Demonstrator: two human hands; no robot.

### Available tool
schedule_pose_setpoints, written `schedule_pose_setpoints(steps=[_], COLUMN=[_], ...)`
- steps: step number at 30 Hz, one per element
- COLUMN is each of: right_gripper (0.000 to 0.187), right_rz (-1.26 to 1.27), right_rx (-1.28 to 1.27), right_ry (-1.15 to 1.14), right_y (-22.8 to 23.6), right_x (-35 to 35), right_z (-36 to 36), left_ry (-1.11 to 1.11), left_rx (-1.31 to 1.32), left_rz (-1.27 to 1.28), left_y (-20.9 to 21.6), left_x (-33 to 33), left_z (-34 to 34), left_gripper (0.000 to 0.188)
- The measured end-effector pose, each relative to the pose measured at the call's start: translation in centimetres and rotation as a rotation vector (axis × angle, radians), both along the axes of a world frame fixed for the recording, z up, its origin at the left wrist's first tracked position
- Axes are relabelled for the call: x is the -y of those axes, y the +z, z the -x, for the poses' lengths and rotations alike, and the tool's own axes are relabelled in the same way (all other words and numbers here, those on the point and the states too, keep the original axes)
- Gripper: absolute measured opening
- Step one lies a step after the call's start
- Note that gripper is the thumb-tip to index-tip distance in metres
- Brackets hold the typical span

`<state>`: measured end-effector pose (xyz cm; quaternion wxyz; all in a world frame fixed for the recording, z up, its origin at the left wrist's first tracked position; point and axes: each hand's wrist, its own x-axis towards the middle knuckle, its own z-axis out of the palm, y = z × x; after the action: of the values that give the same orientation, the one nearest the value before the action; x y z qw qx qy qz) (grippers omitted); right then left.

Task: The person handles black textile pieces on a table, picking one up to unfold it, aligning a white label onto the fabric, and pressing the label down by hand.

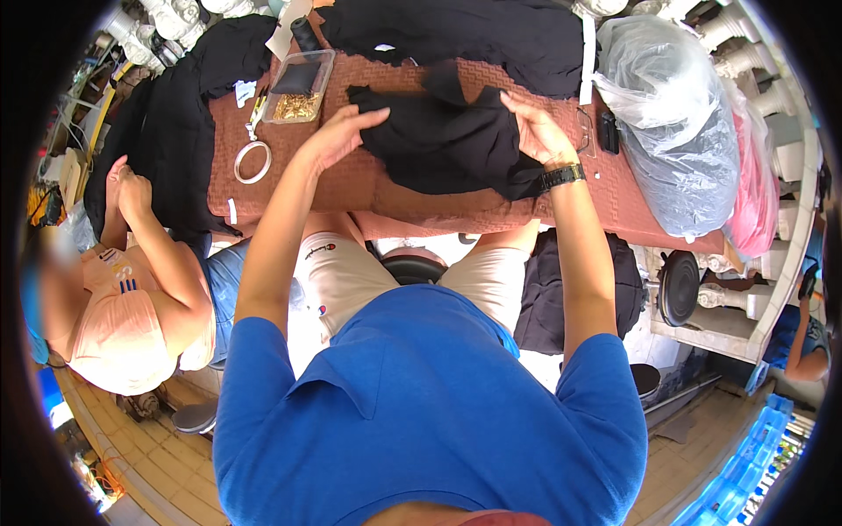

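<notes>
A piece of black fabric (447,145) is stretched between my two hands over the brown-covered table (351,195). My left hand (345,138) pinches its left edge, with the thumb lying on top and the fingers under the cloth. On the other side my right hand (539,131), with a dark watch at the wrist, grips the upper right edge. A blurred flap of the cloth sticks up at the top, between the hands. The lower part hangs loosely toward the table's front edge.
Left of the cloth are a clear plastic box (303,88) with small gold pieces, a black thread spool (304,35) and a white ring (252,163). More black fabric (474,39) lies behind. Plastic-wrapped bags (667,123) stand right. A co-worker (132,298) sits at left.
</notes>
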<state>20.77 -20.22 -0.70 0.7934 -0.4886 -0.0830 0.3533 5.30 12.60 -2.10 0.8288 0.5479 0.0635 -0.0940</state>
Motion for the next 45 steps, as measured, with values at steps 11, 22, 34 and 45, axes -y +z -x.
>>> schedule_pose_setpoints(steps=[11,22,34,45], right_gripper=[0.027,0.035,0.029,0.031], right_rz=[0.326,-0.027,0.091,-0.056], right_rx=[0.388,0.212,0.396,0.453], right_ry=[-0.065,0.029,-0.159,-0.172], right_y=[11.4,18.3,20.4,19.9], right_x=[1.0,6.7,10.2,13.1], right_z=[-2.8,-8.0,-11.1,-12.7], left_ry=[0.169,0.276,0.409,0.302], left_rx=[0.175,0.27,0.452,0.494], left_rz=[0.048,-0.171,-0.26,-0.269], left_y=[11.7,17.4,20.9,22.6], left_x=[-3.4,-4.7,-9.3,-3.9], left_z=[-1.0,-0.2,-0.8,0.1], left_gripper=[0.05,0.035,0.033,0.047])
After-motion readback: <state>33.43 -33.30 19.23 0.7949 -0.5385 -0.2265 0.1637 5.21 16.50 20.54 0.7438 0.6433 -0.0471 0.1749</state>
